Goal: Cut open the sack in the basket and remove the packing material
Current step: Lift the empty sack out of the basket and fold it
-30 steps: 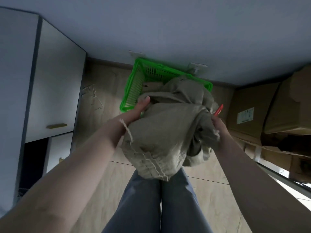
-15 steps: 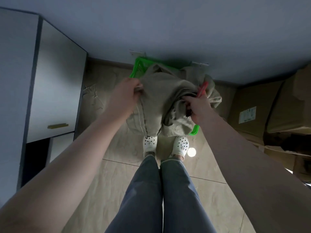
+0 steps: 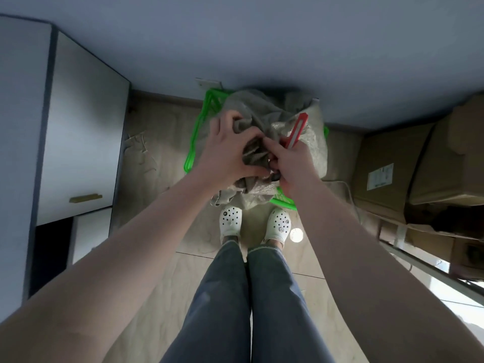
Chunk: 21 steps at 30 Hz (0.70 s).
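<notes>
A coarse, loosely woven burlap sack (image 3: pixel 264 119), grey-tan and heavily crumpled, sat heaped in a bright green plastic basket (image 3: pixel 195 142) with slatted, lattice-like walls. The cloth bulged above the rim and a limp fold spilled over the basket's near edge, hanging toward the floor (image 3: pixel 157 179). Only the basket's left wall and a strip of its near right corner showed; the rest lay under the fabric. The basket stood on the floor's far edge, against the pale wall.

The left hand (image 3: pixel 226 155) was closed on a bunched ridge of the sack near the middle of the heap, its fingers (image 3: pixel 230 119) curled into the weave and the thumb pressed across a fold. The right hand (image 3: pixel 293 163) met it just beside, its fingers pinching the same twist of cloth while also gripping a slim red utility knife (image 3: pixel 297 131), a flat straight bar with a paler strip down its length, angled up and away over the sack's right side. Whether a blade was out could not be told.

The floor was smooth, light, wood-grain board with thin seams. Two white perforated clogs (image 3: pixel 230 222) stood just short of the basket's near edge, below blue denim legs. A few loose pale fibres lay on the floor to the left, near a flat white cabinet (image 3: pixel 78 142) with a small brass handle. Stacked brown cardboard boxes (image 3: pixel 387 174), matte and dented, one bearing a white label, filled the right side.
</notes>
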Available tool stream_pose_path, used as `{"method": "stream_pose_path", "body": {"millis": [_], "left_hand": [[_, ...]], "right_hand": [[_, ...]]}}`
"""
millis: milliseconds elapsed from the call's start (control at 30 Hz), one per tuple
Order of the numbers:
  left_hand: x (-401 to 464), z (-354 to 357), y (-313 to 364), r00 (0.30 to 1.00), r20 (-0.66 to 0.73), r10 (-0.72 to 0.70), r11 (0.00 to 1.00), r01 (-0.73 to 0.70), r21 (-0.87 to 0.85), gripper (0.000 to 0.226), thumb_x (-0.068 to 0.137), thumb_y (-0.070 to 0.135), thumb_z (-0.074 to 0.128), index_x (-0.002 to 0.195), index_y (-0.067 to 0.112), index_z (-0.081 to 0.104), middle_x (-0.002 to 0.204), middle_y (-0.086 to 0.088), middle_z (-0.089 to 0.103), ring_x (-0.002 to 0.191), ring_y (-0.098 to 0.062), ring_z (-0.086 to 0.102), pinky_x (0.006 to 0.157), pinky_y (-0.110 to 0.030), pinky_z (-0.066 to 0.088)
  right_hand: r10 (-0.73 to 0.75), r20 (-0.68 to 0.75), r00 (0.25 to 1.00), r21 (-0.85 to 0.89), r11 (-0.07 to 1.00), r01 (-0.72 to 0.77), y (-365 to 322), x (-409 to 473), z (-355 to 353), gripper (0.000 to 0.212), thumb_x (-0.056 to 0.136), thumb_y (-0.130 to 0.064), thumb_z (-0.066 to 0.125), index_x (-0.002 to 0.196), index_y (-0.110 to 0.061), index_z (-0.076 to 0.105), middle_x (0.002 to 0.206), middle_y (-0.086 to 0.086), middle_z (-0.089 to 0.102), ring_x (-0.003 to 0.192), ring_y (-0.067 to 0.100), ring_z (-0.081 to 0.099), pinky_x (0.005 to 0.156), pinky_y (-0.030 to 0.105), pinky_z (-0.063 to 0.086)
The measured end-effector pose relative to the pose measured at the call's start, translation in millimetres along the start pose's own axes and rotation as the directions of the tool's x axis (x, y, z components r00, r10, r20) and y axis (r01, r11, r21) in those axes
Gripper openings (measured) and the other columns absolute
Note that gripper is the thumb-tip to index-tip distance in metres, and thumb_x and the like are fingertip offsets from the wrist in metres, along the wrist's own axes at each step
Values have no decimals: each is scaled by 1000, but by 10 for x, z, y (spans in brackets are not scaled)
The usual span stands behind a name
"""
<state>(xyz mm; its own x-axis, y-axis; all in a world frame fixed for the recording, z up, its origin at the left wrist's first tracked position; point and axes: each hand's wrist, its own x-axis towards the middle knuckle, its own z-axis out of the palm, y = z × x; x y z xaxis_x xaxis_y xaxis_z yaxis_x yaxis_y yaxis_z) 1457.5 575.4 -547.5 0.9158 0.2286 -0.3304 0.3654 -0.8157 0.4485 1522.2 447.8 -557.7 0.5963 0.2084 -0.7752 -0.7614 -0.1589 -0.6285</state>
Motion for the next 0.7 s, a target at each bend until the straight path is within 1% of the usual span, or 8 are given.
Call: {"method": "stream_pose_path", "body": {"millis": [133, 200, 300, 400, 467, 567, 633, 700], "left_hand": [[79, 114, -84, 976, -113, -188, 981, 182, -64, 30, 75, 48, 73, 96, 27, 71, 129, -9, 41, 117, -32, 36, 96, -32, 31], [109, 133, -90, 946, -89, -313, 935, 290, -204, 24, 77, 38, 75, 92, 21, 73, 123, -9, 43, 119, -30, 39, 98, -31, 32], [151, 110, -50, 920, -37, -390, 830, 334, -447, 25, 73, 33, 79, 87, 13, 73, 105, -10, 43, 105, -22, 47, 91, -29, 40], [222, 50, 63, 925, 24, -380, 748, 322, -580, 17, 75, 33, 75, 82, 18, 70, 95, -14, 63, 88, -23, 61, 72, -25, 44], [216, -47, 189, 929, 114, -353, 676, 338, -655, 9, 86, 25, 68, 92, 18, 66, 89, 0, 64, 81, -11, 60, 72, -22, 46], [169, -174, 287, 911, 290, -292, 451, 399, -798, 7, 96, 15, 53, 103, 16, 55, 96, -2, 60, 89, -19, 61, 84, -40, 53], [152, -225, 256, 909, 315, -272, 438, 409, -801, 14, 96, 2, 48, 105, 12, 53, 97, -6, 61, 85, -20, 62, 75, -37, 57], [150, -246, 178, 920, 275, -278, 520, 385, -762, 20, 92, -6, 52, 97, 14, 56, 93, -2, 63, 81, -16, 64, 66, -28, 59]], "right_hand": [[-66, 51, 996, -123, 990, 72, -46, -46, -116, 5, 84, -19, 73, 88, -16, 71, 58, -5, 61, 50, 7, 51, 45, 18, 37], [-121, 57, 991, -240, 962, 132, 14, -1, -182, 31, 79, -29, 78, 109, -24, 70, 84, -8, 69, 76, 8, 62, 65, 21, 48], [-191, 238, 952, -490, 823, 287, 189, -20, -214, 81, 64, -53, 84, 136, -40, 50, 125, -1, 59, 116, 11, 58, 102, 31, 48], [-137, 327, 935, -597, 737, 317, 297, -79, -154, 110, 61, -46, 87, 149, -47, 21, 128, 8, 43, 111, 18, 52, 99, 30, 42], [-246, 218, 944, -626, 707, 329, 235, -87, -137, 101, 65, -39, 86, 148, -38, 28, 123, 8, 46, 102, 16, 49, 89, 26, 40], [-438, 97, 894, -706, 603, 372, 135, -81, -210, 66, 71, -40, 82, 129, -27, 52, 112, 2, 61, 95, 15, 57, 76, 27, 45], [-486, 102, 868, -730, 556, 398, 125, -146, -254, 52, 76, -32, 79, 122, -21, 59, 106, 2, 61, 88, 14, 56, 72, 26, 42], [-542, 118, 832, -737, 514, 439, 129, -264, -247, 45, 79, -25, 76, 121, -18, 61, 106, 3, 58, 85, 10, 51, 73, 24, 42]]}}
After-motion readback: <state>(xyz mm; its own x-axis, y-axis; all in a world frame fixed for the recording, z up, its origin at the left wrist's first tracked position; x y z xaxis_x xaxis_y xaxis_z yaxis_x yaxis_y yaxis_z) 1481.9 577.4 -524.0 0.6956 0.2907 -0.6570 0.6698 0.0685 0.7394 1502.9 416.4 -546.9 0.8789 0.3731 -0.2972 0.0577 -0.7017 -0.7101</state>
